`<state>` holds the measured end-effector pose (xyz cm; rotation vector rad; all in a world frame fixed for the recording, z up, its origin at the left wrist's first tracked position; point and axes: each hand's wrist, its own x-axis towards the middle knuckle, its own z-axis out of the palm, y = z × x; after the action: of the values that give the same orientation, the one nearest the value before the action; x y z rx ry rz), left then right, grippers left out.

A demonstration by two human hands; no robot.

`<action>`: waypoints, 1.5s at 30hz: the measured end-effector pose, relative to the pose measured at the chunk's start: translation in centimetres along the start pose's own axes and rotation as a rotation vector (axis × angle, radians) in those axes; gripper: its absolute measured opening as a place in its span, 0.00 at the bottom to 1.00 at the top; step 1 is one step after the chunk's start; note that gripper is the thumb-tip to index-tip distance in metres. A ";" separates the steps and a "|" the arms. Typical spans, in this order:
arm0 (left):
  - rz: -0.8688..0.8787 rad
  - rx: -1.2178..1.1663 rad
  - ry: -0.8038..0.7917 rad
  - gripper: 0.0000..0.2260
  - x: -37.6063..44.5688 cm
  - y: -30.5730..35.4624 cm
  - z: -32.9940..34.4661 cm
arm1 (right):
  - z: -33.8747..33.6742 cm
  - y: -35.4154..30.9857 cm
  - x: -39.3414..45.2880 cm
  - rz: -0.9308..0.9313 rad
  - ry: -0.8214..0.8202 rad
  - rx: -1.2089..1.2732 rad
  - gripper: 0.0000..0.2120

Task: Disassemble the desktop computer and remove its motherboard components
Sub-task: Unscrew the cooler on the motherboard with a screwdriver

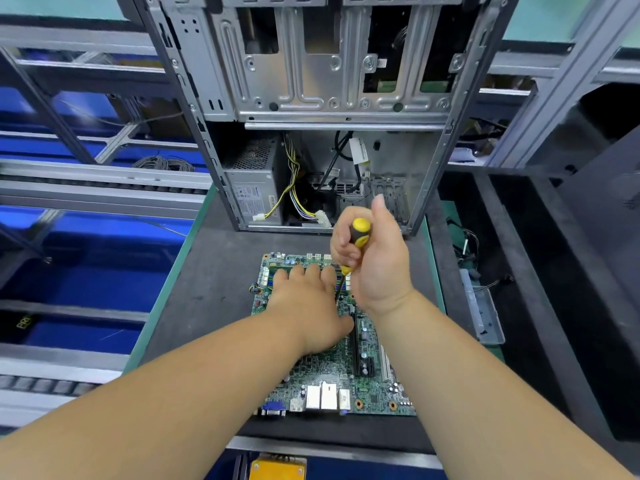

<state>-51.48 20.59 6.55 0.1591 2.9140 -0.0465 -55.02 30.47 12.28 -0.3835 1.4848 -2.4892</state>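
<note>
A green motherboard lies flat on the dark mat in front of me, outside the case. My left hand lies palm down on the board's middle, fingers stretched toward the memory slots, covering what is under it. My right hand grips a yellow and black screwdriver upright, its shaft pointing down to the board just right of my left hand. The tip is hidden behind my fingers. The open grey computer case stands behind the board, with its power supply and loose cables inside.
A dark work mat with a green edge covers the bench. A grey metal bracket lies on the dark tray at the right. Blue bins and metal rails are at the left. A yellow object sits below the bench's front edge.
</note>
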 end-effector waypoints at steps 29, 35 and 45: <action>0.133 0.035 -0.035 0.52 -2.0 -2.0 -0.9 | -0.4 -6.7 -0.8 -0.079 -0.119 -1.541 0.10; 0.147 0.046 -0.058 0.47 -1.5 -1.8 -0.3 | 2.9 -9.0 0.9 0.204 -0.441 -2.125 0.16; 0.160 0.039 -0.036 0.42 -1.3 -1.8 -0.2 | 5.6 -8.5 3.9 0.984 -0.827 -1.985 0.15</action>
<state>-50.47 18.72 7.06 0.3925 2.8551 -0.0785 -57.29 28.61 22.75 -0.5325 2.1560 0.3892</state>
